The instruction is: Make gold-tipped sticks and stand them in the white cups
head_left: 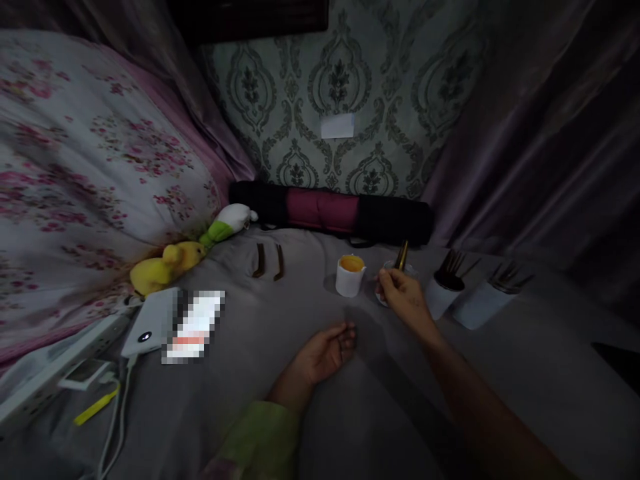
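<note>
My right hand [404, 298] is closed around a gold-brown stick-like tool [402, 255], held upright over a small clear cup [395, 272]. Just left of it stands a white cup [349, 275] filled with an orange-yellow substance. My left hand [327, 353] rests on the grey sheet [280, 400] with its fingers loosely curled and nothing in them. Two dark brown sticks [269, 261] lie on the sheet farther left.
Two white cups [470, 297] holding several dark sticks stand to the right. A black and maroon roll [330, 212] lies along the patterned wall. A yellow plush toy [167, 265], a white device [150, 323] with cables and a floral pillow [85, 180] are at the left.
</note>
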### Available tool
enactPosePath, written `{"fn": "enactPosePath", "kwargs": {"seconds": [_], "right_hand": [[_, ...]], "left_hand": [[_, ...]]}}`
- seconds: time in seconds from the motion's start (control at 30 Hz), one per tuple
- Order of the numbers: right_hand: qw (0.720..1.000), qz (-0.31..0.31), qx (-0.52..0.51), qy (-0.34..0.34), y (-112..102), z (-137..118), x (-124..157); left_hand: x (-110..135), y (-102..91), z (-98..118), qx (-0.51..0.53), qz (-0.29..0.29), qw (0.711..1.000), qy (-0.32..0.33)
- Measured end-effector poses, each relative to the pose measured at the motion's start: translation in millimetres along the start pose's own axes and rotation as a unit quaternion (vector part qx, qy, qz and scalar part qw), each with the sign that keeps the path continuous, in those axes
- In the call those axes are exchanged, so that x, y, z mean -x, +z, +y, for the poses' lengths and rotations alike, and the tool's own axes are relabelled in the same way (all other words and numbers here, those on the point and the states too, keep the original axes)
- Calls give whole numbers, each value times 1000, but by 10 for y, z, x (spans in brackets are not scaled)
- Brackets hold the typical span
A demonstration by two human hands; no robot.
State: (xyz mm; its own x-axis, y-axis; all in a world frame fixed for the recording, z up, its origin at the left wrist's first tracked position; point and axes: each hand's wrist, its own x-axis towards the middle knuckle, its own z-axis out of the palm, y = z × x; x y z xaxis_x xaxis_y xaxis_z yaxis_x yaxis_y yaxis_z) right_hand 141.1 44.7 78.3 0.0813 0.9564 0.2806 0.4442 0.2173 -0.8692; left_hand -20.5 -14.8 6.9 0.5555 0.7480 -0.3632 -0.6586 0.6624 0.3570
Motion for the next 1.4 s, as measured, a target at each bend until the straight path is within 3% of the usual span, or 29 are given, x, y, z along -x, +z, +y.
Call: {"fn": "enactPosePath", "kwargs": {"seconds": [0.23, 0.37, 0.77, 1.03, 1.2, 1.4], "right_hand": [[998, -52, 29, 18, 296, 516, 264], [996, -48, 64, 32, 399, 711, 343], [996, -35, 77, 15, 403, 684, 470], [998, -36, 50, 0, 395, 696, 484], [998, -37, 50, 9, 427, 775, 468], [997, -49, 54, 17, 415, 783, 458]], "left_hand": [[3, 6, 5, -4, -3, 1000, 3], [-1, 9, 11, -8, -1, 1000, 3], [-23, 35, 24, -5, 10, 1000, -13], [-84, 130, 221, -67, 110, 992, -8], [-164, 117, 465, -251, 195, 946, 67], [-356, -72, 804, -350, 267, 885, 150]]}}
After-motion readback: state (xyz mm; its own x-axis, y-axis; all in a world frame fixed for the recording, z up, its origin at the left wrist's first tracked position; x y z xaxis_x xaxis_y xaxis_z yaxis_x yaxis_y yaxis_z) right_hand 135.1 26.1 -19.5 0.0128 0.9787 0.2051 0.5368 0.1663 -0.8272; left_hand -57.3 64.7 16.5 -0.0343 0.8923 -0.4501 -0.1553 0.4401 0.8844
